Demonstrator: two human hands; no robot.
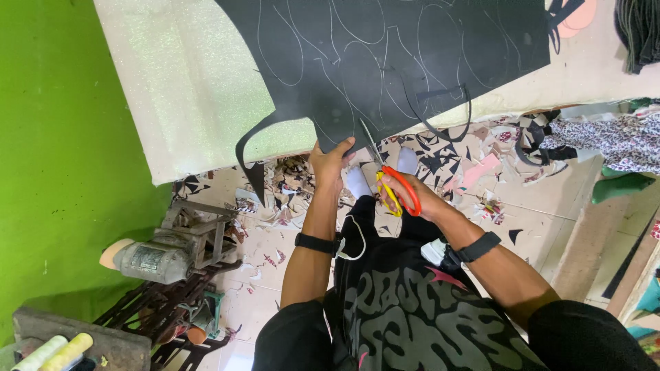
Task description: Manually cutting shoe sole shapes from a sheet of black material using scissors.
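A large black sheet (399, 55) marked with pale curved outlines lies on a whitish foam slab (185, 82). My left hand (328, 163) pinches the sheet's near edge, thumb on top. My right hand (412, 196) grips scissors (392, 182) with orange and yellow handles. Their blades point up into the sheet just right of my left hand. Thin black cut strips (440, 117) hang from the sheet's edge. Both wrists wear black bands.
Black and pink offcuts (474, 161) litter the tiled floor beneath the slab. An electric motor on a metal frame (161, 254) stands at lower left beside a green wall (55, 137). Thread spools (55, 350) lie at bottom left. Patterned cloth (612, 137) sits at right.
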